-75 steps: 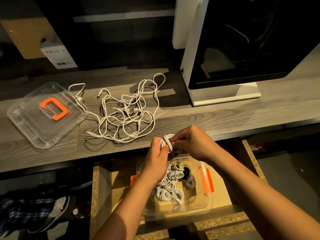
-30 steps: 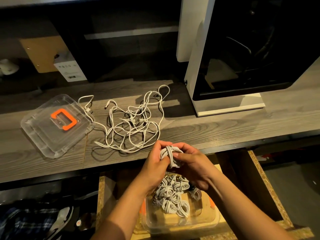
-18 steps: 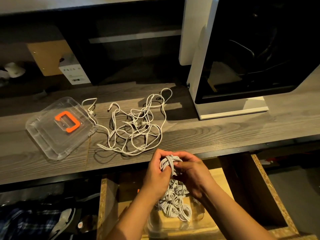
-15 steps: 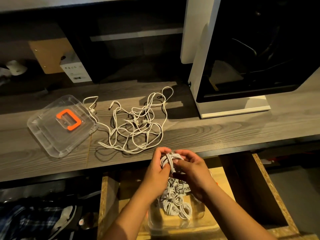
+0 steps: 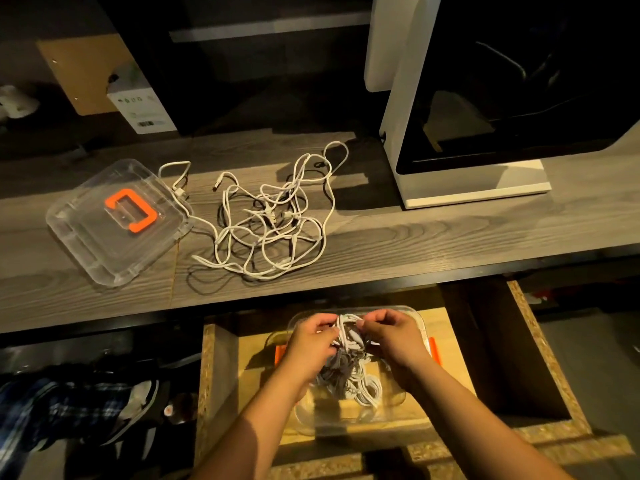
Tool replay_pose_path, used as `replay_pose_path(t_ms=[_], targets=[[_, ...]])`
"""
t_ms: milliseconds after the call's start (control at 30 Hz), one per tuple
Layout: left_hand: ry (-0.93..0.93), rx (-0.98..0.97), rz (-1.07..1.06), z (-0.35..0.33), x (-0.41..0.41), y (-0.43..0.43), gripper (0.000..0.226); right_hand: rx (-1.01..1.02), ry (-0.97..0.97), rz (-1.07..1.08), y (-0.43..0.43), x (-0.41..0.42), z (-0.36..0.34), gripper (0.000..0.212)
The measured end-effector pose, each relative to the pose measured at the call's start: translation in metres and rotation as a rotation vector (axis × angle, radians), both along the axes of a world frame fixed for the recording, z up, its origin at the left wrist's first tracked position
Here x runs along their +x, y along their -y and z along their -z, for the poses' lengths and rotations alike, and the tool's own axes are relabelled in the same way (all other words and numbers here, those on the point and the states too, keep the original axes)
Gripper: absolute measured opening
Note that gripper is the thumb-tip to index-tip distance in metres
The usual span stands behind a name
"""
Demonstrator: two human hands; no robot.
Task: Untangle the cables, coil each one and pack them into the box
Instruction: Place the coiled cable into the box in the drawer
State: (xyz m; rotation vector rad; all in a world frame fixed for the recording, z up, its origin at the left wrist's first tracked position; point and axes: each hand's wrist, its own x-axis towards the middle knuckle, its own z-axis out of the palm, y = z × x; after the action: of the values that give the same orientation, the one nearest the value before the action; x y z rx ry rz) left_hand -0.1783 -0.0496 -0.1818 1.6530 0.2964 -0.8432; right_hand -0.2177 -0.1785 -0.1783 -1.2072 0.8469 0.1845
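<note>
Both hands have come down from the front edge of the bench (image 5: 450,244) and now sit low over the far end of the box (image 5: 414,315), carrying the freshly wound coil (image 5: 347,332) with them. The left hand (image 5: 311,341) has its fingers curled round one side of the coil, and the right hand (image 5: 394,337) pinches the other side between thumb and fingertips, so both hands are gripping it. The box stands in the open drawer (image 5: 540,362) below the bench's front edge, and several finished coils (image 5: 363,389) already lie in its middle and near end.

This looks like the moment of setting a coil down. To do it well, the loops should stay squeezed together until the bundle rests on the box floor or on its neighbours, since a loose wrap would likely spring open. The free far end, just under the hands, seems the best spot. One hand should let go first while the other steadies the bundle.

A good deal remains: a tangle (image 5: 273,220) of white cables lies on the middle of the bench, one strand touching the clear lid (image 5: 86,237) near the left end.
</note>
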Motion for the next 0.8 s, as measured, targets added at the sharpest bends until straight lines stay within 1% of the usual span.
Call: replay_pose_path(t_ms=[100,200,267,333,367,400,467,533,567,600,633,667,700,733,800], targets=[[-0.079,0.057,-0.033,0.016,-0.011,0.006,0.033,0.081,-0.100,0.070,-0.001,-0.006,0.019,0.016],[-0.145,0.060,-0.037,0.025,-0.017,0.007,0.035,0.151,-0.128,0.101,0.001,-0.012,0.030,0.019],[-0.142,0.058,-0.022,0.028,-0.018,0.007,0.033,0.158,-0.118,0.050,0.003,-0.014,0.030,0.023],[-0.105,0.059,-0.009,0.028,-0.017,0.006,0.028,0.087,-0.123,0.014,0.005,-0.013,0.030,0.025],[-0.043,0.082,-0.001,0.026,-0.016,0.005,0.023,0.001,-0.128,0.004,0.006,-0.013,0.029,0.023],[0.061,0.119,-0.002,0.022,-0.013,0.004,0.019,-0.112,-0.122,-0.021,0.009,-0.011,0.027,0.021],[0.361,0.243,-0.004,0.009,-0.004,-0.002,0.018,-0.361,-0.061,-0.131,0.013,-0.006,0.019,0.017],[0.740,0.501,0.050,-0.010,0.011,-0.014,0.015,-0.556,0.052,-0.247,0.013,0.003,0.003,0.013],[0.934,0.648,0.107,-0.015,0.022,-0.022,0.021,-0.656,0.105,-0.292,0.012,0.008,-0.005,0.014],[1.086,0.777,0.175,-0.018,0.032,-0.029,0.031,-0.755,0.149,-0.335,0.010,0.013,-0.012,0.017],[1.153,0.894,0.253,-0.016,0.042,-0.035,0.041,-0.834,0.182,-0.381,0.008,0.018,-0.018,0.019],[1.155,0.984,0.334,-0.018,0.051,-0.039,0.047,-0.892,0.209,-0.433,0.005,0.022,-0.024,0.020],[1.119,1.028,0.410,-0.015,0.055,-0.042,0.049,-0.923,0.218,-0.497,0.001,0.025,-0.026,0.023],[1.085,1.043,0.456,-0.015,0.059,-0.043,0.047,-0.949,0.222,-0.570,-0.003,0.029,-0.031,0.025],[1.081,1.048,0.464,-0.012,0.059,-0.044,0.036,-0.934,0.210,-0.677,-0.011,0.039,-0.038,0.032]])
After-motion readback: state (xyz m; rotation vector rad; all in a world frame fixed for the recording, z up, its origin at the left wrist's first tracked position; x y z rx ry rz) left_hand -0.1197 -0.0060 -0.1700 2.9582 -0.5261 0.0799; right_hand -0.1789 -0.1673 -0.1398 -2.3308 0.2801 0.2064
